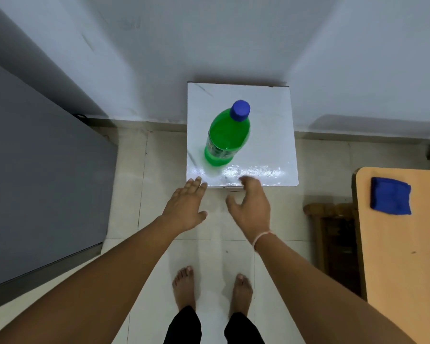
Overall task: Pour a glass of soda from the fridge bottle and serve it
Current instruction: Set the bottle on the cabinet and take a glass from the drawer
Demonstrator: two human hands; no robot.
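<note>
- Green plastic soda bottle (224, 136) with blue screw cap (240, 110), capped, label unreadable, upright on white square tabletop (266, 125) beyond both hands.
- Left hand (185, 207) and right hand (252, 207) spread, empty, apart.

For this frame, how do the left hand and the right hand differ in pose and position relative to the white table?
The left hand is flat, fingers straight and together, palm down; the right hand is cupped, fingers curled and thumb spread. The left hand's fingertips reach the near left corner of the white table; the right hand's fingers overlap its near edge farther right. Only the right wrist wears a thin band. Both are empty, apart from the green bottle, which stands upright and capped.
</note>
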